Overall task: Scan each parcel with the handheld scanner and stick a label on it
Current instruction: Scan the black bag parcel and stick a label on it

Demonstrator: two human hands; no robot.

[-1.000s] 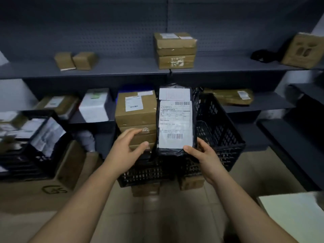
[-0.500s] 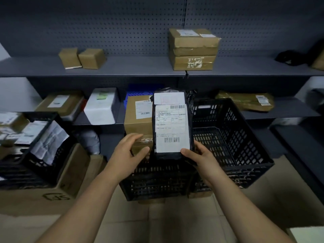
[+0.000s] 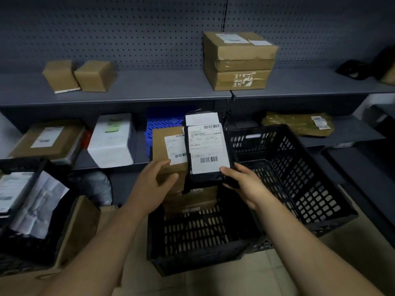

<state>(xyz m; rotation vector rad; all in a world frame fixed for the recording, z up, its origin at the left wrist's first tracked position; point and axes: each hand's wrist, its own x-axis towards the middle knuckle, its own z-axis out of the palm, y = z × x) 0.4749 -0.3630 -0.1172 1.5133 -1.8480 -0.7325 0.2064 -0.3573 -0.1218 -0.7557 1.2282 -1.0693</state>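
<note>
Head view shows a dim stockroom: grey shelving (image 3: 162, 86) with a pegboard back (image 3: 128, 28) fills the frame from 9 o'clock round to 3 o'clock, with bare floor (image 3: 235, 283) at 6 o'clock. No tabletop shows. Two black slatted crates stand on the floor. One (image 3: 198, 238) is just below centre and has cardboard parcels in it. The other (image 3: 299, 189), at 3 o'clock, is tipped up against it and looks empty as far as can be seen. A stack of brown boxes (image 3: 237, 60) sits on the upper shelf at 1 o'clock. A labelled cardboard box (image 3: 162, 146) stands just left of centre. The parcel in hand, a black bag (image 3: 205, 182), is held in the air at centre. Its long axis runs upright from 6 to 12 o'clock, leaning a little toward 11. Its white label (image 3: 207, 146) faces the camera. The right hand (image 3: 243, 184) pinches its lower right corner, thumb on the front. The left hand (image 3: 154, 184) sits just beside the bag at its 9 o'clock, in front of the cardboard box. Its fingers are loosely curved and hold nothing; whether they touch the box cannot be told. The lower barcode (image 3: 208, 159) lies just above the right thumb, uncovered. No scanner is in view, so the free left hand is probably the one to fetch it.
</note>
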